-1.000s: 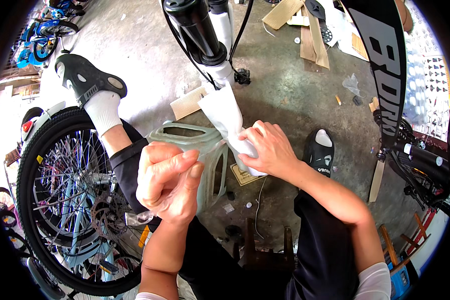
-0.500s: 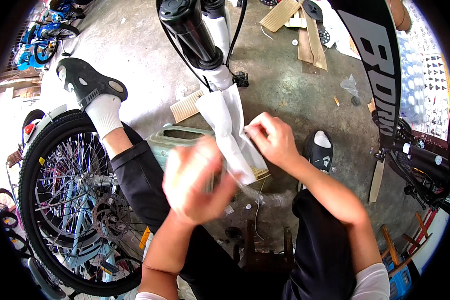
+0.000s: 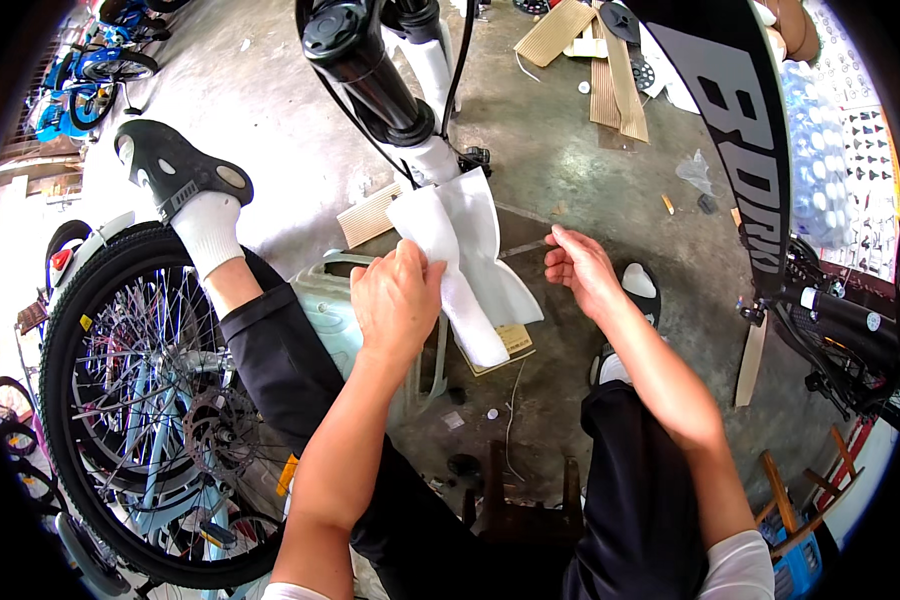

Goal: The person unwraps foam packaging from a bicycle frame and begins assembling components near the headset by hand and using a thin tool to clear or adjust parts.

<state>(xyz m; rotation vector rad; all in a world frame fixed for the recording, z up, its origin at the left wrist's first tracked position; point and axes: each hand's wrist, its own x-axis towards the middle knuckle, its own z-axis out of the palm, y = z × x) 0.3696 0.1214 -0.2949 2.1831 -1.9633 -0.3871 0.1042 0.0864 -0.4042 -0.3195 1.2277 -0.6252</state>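
Observation:
A white foam sheet point(image 3: 475, 265) hangs loosely around the lower fork leg of a bicycle, its right flap spread out. My left hand point(image 3: 398, 305) is closed at the sheet's left edge, thumb against the foam; its fingertips are hidden. To the right of the flap and apart from it is my right hand point(image 3: 585, 272), fingers loosely curled and thumb apart. A faint pale strip runs between the foam and these fingertips; I cannot tell whether it touches them. Above the sheet rises the black and white suspension fork point(image 3: 370, 75) with black cables.
Below the foam lies a yellowish printed booklet point(image 3: 510, 345). A pale green plastic container point(image 3: 332, 315) stands behind my left hand. At left is a large spoked wheel point(image 3: 160, 400). A black bicycle frame point(image 3: 740, 130) fills the right side. Cardboard pieces point(image 3: 610, 85) lie on the floor.
My right hand has moved right, away from the foam's edge, and the flap has spread open. My left hand, blurred before, has moved up to the foam's left edge.

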